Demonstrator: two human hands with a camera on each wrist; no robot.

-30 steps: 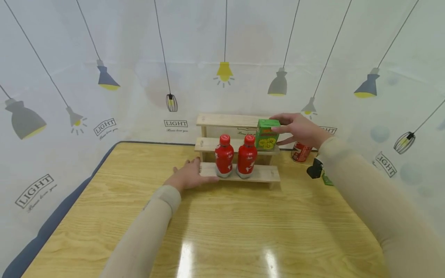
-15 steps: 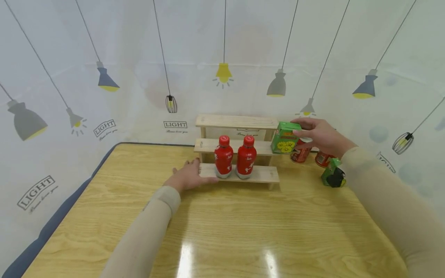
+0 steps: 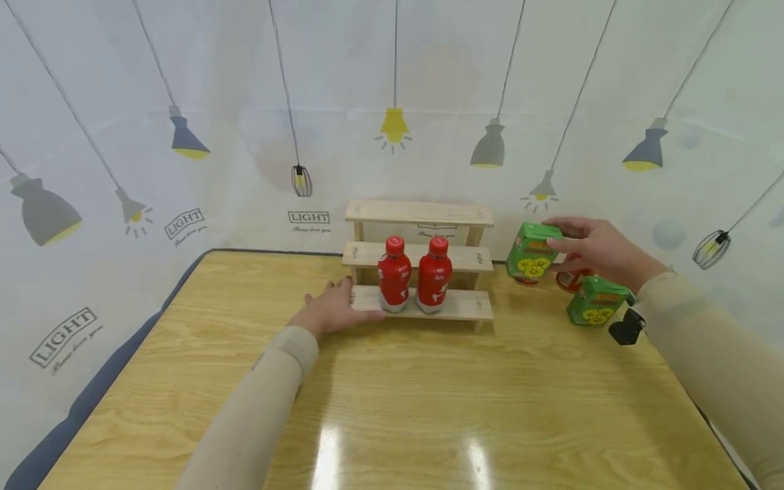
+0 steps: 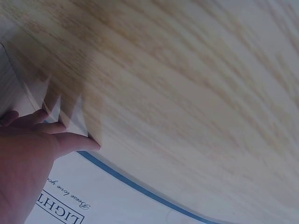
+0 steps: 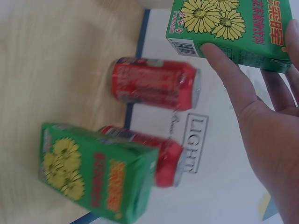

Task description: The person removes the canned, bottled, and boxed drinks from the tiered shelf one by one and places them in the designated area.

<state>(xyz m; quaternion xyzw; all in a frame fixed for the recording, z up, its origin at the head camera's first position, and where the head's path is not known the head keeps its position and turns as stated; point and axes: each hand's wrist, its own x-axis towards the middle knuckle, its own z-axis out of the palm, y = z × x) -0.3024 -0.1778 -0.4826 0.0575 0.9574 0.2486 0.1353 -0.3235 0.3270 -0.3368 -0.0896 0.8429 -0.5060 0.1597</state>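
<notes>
Now the shelf (image 3: 422,213): pale wood with three steps, standing on the yellow table (image 3: 392,401).

Right hand (image 3: 597,248): off to the right of the shelf. Its thumb and fingers pinch the green box from its right side.

Green box (image 3: 531,250): up in the air, to the right of the shelf and not touching it. It is tipped a little, and yellow flowers show on its front.

Left hand (image 3: 329,309): touching the left end of the shelf, down at the bottom step. The thumb lies by the step's front edge, and the other fingers are loose and spread out.

Red bottles: the left bottle (image 3: 395,275) and the right bottle (image 3: 434,275) stand on the bottom step of the shelf, with a small gap between them.

Red cans: the near can (image 5: 152,84) and the far can (image 5: 168,156) stand to the right of the shelf. From the head view, the held box hides most of the near one.

Other green box (image 3: 595,301): on the table, farther right of the shelf, in front of the far can.

Wall (image 3: 343,88): behind the shelf, with hanging lamps on it.
</notes>
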